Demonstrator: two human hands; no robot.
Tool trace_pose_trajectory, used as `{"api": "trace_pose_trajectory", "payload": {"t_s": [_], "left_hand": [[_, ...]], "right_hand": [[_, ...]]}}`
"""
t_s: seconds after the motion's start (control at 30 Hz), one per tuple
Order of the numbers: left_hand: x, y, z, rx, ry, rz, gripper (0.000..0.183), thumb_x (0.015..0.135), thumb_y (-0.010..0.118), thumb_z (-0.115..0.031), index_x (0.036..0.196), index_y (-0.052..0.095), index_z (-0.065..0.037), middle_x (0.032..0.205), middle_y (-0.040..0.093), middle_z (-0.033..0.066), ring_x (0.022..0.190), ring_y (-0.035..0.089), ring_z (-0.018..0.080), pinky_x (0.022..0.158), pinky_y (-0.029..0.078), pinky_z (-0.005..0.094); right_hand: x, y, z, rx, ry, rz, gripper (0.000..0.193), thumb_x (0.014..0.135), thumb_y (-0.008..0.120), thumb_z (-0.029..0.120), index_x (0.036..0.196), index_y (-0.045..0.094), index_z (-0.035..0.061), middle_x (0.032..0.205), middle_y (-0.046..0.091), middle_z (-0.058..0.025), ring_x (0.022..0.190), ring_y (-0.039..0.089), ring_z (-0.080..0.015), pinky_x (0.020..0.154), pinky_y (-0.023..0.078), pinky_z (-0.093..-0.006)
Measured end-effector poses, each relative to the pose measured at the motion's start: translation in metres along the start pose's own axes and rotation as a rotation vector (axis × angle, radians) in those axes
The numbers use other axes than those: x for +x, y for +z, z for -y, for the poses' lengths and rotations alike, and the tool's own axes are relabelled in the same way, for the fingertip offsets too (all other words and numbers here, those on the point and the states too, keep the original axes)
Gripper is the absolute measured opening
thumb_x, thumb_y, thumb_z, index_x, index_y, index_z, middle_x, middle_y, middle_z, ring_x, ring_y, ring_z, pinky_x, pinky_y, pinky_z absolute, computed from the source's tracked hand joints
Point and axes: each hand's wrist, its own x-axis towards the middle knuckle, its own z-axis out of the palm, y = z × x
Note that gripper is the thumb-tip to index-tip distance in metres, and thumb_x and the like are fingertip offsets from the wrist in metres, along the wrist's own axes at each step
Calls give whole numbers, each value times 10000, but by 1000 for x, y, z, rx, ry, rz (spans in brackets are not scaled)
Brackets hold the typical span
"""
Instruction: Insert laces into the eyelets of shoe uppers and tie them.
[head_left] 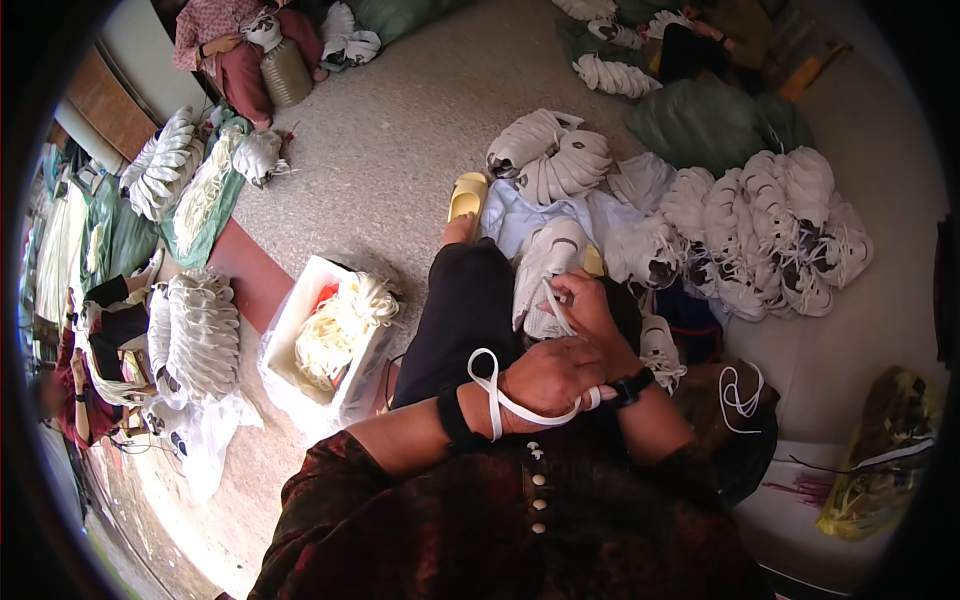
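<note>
A white shoe upper (547, 262) rests over my lap, its toe end pointing away from me. My right hand (588, 303), a dark watch on its wrist, pinches a flat white shoelace (493, 388) close to the shoe's lacing. Just below and crossing in front of that wrist, my left hand (548, 377) is closed on the same lace, its fingertips partly hidden. The lace loops out to the left past my wrist band and runs back under the left hand to the right.
A white box (290, 345) of cream laces stands to my left. Rows of white shoes (770, 225) lie to the right, with a shoe bundle (555, 160) ahead. Beyond are green sacks (705, 120) and a seated person (245, 50). Another person (80, 375) works at far left.
</note>
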Motion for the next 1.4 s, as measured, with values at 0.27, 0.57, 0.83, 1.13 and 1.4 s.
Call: {"api": "trace_pose_trajectory", "payload": {"t_s": [0.27,0.57,0.83,1.13,1.4], "left_hand": [[2,-3,0,-35,-10,-13,172,745,659,-133,775,554,-1,809,576,133,821,576,306,736,479,385],[1,-5,10,-124,-14,3,171,753,653,-114,814,561,16,819,571,147,827,567,329,749,467,396],[0,-10,15,-152,-31,44,194,813,599,-150,829,555,39,812,559,170,801,562,358,723,464,409],[0,-4,10,-357,122,119,231,845,569,-163,723,495,20,741,508,154,696,510,342,609,419,413],[2,-3,1,-270,148,127,239,826,593,-150,685,480,7,702,488,133,675,514,320,587,410,405]], "right_hand": [[3,15,-6,166,-17,-152,92,805,577,50,874,620,6,726,554,-107,654,575,-203,580,441,-286],[23,19,-2,322,93,-123,50,781,617,23,797,581,-8,631,564,-84,585,555,-162,548,436,-281],[66,-4,-5,-59,-251,-238,121,764,646,26,719,534,25,554,518,-106,471,503,-217,467,403,-310],[26,-10,-14,419,251,-130,226,750,732,160,716,578,-2,559,512,16,499,432,-50,461,363,-215],[16,2,-9,579,305,-265,116,792,628,68,723,592,-18,610,543,-25,508,455,-56,448,334,-193]]}}
